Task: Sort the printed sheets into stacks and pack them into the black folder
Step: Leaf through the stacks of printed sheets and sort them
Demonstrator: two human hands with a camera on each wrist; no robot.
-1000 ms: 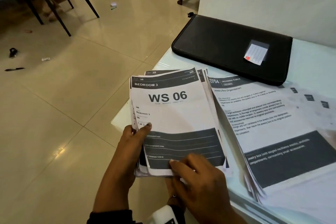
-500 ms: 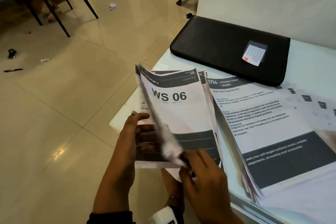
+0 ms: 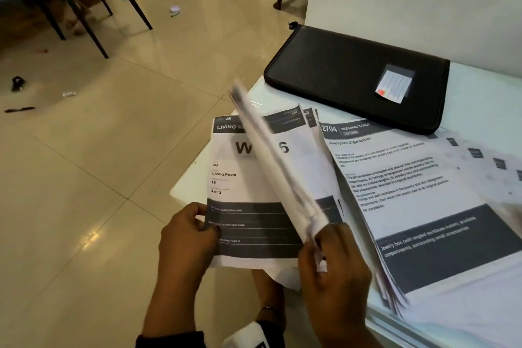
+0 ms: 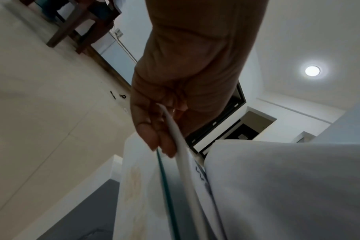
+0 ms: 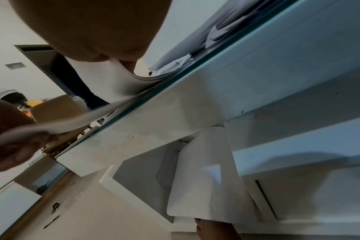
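A stack of printed WS 06 sheets (image 3: 248, 206) overhangs the table's near left corner. My left hand (image 3: 195, 230) pinches its lower left corner; the top page reads Living Room. My right hand (image 3: 324, 260) pinches the bottom edge of a lifted sheet (image 3: 271, 155), which stands on edge and blurred over the stack. A second spread of sheets headed Dressing Table (image 3: 418, 192) lies to the right. The closed black folder (image 3: 344, 70) rests at the back of the table, a small lined label (image 3: 394, 85) on it. In the left wrist view the thumb and fingers (image 4: 154, 129) clamp the paper edge.
The white glass-topped table (image 3: 480, 93) ends just left of the stack, with tiled floor (image 3: 113, 178) below. A white wall rises behind the folder. Chair legs (image 3: 93, 8) and small litter lie on the floor at the far left. More sheets fan out at the right edge.
My right hand has lifted the Bedroom 3 sheet off the stack and swung it up and rightwards. The Living Room page beneath is now exposed. My left hand stays at the stack's corner.
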